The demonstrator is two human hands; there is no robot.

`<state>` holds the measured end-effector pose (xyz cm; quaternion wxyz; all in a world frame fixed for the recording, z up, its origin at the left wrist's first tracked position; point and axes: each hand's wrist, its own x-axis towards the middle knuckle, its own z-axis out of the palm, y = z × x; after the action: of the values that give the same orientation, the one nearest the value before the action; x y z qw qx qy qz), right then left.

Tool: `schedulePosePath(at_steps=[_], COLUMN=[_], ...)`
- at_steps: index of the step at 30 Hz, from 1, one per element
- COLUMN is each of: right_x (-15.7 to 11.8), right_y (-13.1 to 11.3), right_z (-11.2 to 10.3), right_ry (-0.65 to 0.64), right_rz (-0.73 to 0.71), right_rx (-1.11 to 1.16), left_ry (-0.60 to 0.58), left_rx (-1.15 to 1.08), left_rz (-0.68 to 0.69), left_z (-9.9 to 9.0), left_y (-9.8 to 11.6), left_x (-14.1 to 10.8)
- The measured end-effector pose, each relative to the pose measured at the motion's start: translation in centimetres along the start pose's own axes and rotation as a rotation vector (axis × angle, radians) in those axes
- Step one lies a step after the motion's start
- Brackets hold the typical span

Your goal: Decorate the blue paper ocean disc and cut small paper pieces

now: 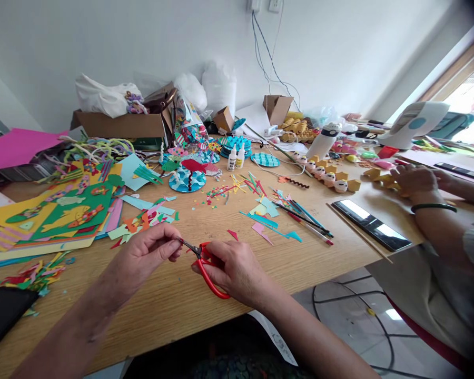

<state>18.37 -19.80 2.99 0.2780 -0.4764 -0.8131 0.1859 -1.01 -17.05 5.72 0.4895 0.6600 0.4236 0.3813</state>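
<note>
My right hand is closed around the red handles of a pair of scissors, with fingers in the loops. The dark blades point left, toward my left hand. My left thumb and fingertips pinch a tiny red piece right at the blade tips; most of it is hidden by the fingers. Both hands are raised over the front of the wooden table. Just beyond them lie a red paper scrap and a pink paper scrap.
Coloured paper sheets with fish cut-outs cover the left side. A blue round craft base, glue bottles and several brushes stand or lie beyond. A phone lies at right, near another person's hands. Another phone is front left.
</note>
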Motion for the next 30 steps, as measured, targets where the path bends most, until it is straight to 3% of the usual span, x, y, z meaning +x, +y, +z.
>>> schedulePosePath(at_steps=[11, 19, 26, 30], right_x=[-0.2, -0.1, 0.1, 0.7], right_y=[-0.1, 0.0, 0.6, 1.2], right_z=[-0.3, -0.5, -0.8, -1.6], right_ry=[-0.05, -0.112, -0.215, -0.32], right_rz=[0.012, -0.014, -0.015, -0.065], right_rx=[-0.048, -0.134, -0.231, -0.337], left_ry=[-0.081, -0.174, -0.122, -0.105], left_rx=[0.098, 0.262, 0.212, 0.156], left_rz=[-0.023, -0.035, -0.116, -0.183], left_z=[-0.7, -2.3, -3.2, -3.2], left_y=[1.4, 0.4, 0.0, -0.5], left_x=[0.3, 0.5, 1.4, 3.3])
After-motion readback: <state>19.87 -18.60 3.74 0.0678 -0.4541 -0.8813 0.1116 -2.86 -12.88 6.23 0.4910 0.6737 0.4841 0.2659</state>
